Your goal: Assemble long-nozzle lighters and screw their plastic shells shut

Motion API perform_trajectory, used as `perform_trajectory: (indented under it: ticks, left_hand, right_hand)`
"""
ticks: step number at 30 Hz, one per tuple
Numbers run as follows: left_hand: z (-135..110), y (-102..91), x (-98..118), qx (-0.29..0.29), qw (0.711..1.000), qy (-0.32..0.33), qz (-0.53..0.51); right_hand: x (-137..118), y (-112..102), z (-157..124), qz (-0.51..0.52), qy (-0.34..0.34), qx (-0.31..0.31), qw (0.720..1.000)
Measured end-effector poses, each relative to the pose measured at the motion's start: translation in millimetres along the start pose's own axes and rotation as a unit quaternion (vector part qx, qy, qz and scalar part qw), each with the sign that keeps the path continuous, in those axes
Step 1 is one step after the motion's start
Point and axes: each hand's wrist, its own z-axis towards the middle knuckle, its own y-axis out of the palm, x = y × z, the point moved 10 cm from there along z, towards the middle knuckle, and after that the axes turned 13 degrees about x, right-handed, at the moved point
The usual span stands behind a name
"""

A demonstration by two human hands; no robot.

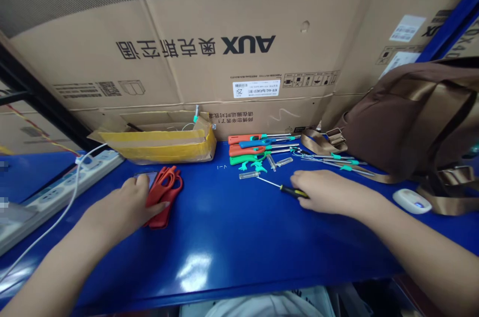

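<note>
My left hand [125,204] lies on the blue table [224,237], fingers curled over a stack of red plastic shells [164,189] and touching them. Just behind it sits a small dark flat item [145,175]. My right hand [322,191] is closed round the black-and-yellow handle of a small screwdriver [284,188], whose thin shaft points left toward a small clear tube [249,175]. Behind the screwdriver lie orange, blue and green long-nosed lighters [258,147] with loose teal parts [254,163].
A low cardboard tray taped in yellow [160,145] stands at the back left. A white power strip [56,192] with a cable runs along the left edge. A brown bag [415,117] with straps and a white mouse-like device [411,200] sit on the right. Big cardboard boxes [239,42] wall off the back.
</note>
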Motion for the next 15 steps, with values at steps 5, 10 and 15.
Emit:
perform_trajectory:
  ticks: [5, 10, 15]
  left_hand:
    - [-2.7, 22.7, 11.7, -0.120, 0.990, 0.036, 0.065]
    - [-2.0, 19.3, 29.1, -0.121, 0.988, 0.060, 0.079]
    - [-4.8, 14.7, 51.4, -0.152, 0.982, 0.080, 0.076]
  right_hand:
    - [51.1, 10.9, -1.8, -0.057, 0.109, -0.029, 0.992]
    - [56.1, 4.9, 3.0, -0.085, 0.127, 0.011, 0.988]
    - [17.8, -22.9, 6.5, -0.057, 0.049, 0.125, 0.989]
